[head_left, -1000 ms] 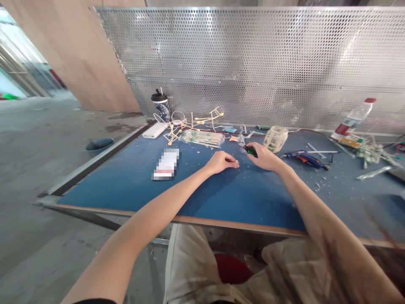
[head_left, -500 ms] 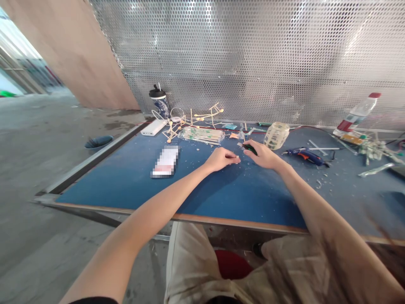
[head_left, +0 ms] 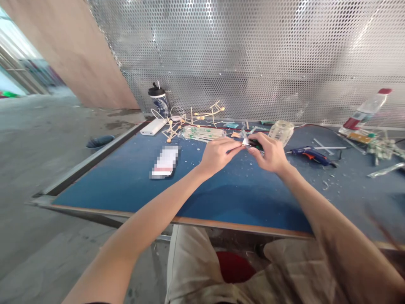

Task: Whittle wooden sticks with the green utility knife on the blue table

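My right hand (head_left: 267,152) is wrapped round a dark green and black utility knife (head_left: 255,144), its pale blade pointing left. My left hand (head_left: 218,156) is closed in a pinch, its fingertips at the blade. What it pinches is a tiny pale piece, too small to name. Both hands are raised slightly over the blue tabletop, their fingertips almost meeting. Just behind my left hand lies a clear packet of wooden sticks (head_left: 202,133). A translucent plastic jar-like roll (head_left: 281,131) lies behind my right hand, partly hidden by it.
Left of the hands lies a phone (head_left: 165,161). Behind it are a white power bank (head_left: 153,126), a lidded cup (head_left: 159,100) and a stick structure (head_left: 207,113). To the right are a blue glue gun (head_left: 311,156), plastic scraps and a tilted bottle (head_left: 365,112). A perforated metal panel (head_left: 237,55) closes the back.
Both hands have risen a little off the table and come together. The knife blade has moved to my left fingertips. The view has shifted slightly.
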Motion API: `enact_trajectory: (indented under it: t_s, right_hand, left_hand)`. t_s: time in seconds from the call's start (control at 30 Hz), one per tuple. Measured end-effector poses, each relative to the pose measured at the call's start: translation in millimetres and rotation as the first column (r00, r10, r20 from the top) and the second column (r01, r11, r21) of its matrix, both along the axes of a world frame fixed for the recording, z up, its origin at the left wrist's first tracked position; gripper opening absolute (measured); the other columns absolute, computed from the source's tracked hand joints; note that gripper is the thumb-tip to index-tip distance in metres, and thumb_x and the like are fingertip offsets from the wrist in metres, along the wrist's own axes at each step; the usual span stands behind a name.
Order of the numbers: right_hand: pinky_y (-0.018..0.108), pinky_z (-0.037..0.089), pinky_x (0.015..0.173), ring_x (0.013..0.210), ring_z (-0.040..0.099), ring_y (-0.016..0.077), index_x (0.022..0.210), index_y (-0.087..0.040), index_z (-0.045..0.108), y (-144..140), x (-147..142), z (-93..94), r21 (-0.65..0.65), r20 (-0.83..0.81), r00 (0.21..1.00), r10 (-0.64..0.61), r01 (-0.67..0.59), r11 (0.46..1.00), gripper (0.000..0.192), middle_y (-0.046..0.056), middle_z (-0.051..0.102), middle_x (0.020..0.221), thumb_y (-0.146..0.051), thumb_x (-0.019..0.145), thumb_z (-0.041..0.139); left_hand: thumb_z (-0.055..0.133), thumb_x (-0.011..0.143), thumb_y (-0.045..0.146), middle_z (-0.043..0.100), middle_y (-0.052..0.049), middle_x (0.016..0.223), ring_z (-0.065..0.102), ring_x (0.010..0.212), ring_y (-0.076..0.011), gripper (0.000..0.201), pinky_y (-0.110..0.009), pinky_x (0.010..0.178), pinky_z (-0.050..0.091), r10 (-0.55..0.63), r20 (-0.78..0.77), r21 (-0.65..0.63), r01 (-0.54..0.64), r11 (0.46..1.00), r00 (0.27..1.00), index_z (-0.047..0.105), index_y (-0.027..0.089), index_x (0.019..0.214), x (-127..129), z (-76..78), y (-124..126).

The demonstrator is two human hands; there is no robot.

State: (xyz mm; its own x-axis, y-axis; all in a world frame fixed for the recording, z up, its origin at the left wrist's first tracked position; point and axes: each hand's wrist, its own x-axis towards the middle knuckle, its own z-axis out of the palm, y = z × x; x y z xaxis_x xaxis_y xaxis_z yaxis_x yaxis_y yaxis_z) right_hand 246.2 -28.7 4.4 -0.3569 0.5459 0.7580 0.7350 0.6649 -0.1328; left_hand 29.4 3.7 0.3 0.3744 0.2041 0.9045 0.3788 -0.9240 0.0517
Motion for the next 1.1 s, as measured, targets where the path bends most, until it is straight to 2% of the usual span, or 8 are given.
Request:
enact_trajectory:
  t_s: [0.1, 0.2, 0.5, 1.1]
  right_hand:
    - [0.032, 0.049, 0.07, 0.085, 0.068, 0.0202, 0.113, -0.022, 0.063, -1.2, 0.9, 1.9, 0.127, -0.016, 1.0, 0.0, 0.002, 0.992, 0.031, 0.005, 0.073, 0.097, -0.047, 0.097, 0.056]
    - [0.031, 0.045, 0.065, 0.077, 0.065, 0.0183, 0.106, -0.022, 0.064, -1.6, 0.4, 3.1, 0.189, -0.009, 1.0, -0.021, 0.022, 0.982, 0.027, 0.004, 0.071, 0.089, -0.046, 0.096, 0.056]
    - [0.032, 0.045, 0.064, 0.073, 0.062, 0.0174, 0.098, -0.022, 0.066, -2.5, 0.6, 4.5, 0.185, 0.032, 0.999, -0.007, 0.001, 0.983, 0.024, 0.003, 0.068, 0.083, -0.043, 0.092, 0.059]
    - [0.031, 0.041, 0.061, 0.071, 0.061, 0.0163, 0.094, -0.022, 0.066, -5.1, -2.0, 6.7, 0.244, 0.073, 0.995, -0.07, 0.05, 0.968, 0.023, 0.001, 0.067, 0.08, -0.044, 0.09, 0.061]
  left_hand:
    - [0.067, 0.097, 0.026, 0.08, 0.0, 0.092, 0.074, 0.083, -0.0095, 0.011, -0.021, 0.074, 0.057, -0.019, 0.019, 0.125, 0.017, 0.992, 1.0, 0.075, 0.02, 0.101, 0.1, 0.8, -4.1]
    - [0.067, 0.097, 0.024, 0.08, 0.0, 0.095, 0.075, 0.082, -0.0087, 0.01, -0.02, 0.071, 0.058, -0.019, -0.012, 0.15, 0.021, 0.988, 1.0, 0.075, 0.02, 0.102, 0.5, 0.2, -7.5]
    - [0.064, 0.098, 0.021, 0.079, -0.001, 0.099, 0.074, 0.084, -0.0094, 0.012, -0.021, 0.072, 0.058, -0.021, -0.083, 0.155, 0.033, 0.987, 0.996, 0.074, 0.019, 0.105, -0.7, -0.6, -7.4]
    - [0.061, 0.1, 0.022, 0.078, -0.002, 0.099, 0.074, 0.086, -0.0116, 0.012, -0.025, 0.073, 0.058, 0.014, -0.138, 0.149, 0.007, 0.989, 0.99, 0.073, 0.02, 0.104, -2.5, -2.3, -4.4]
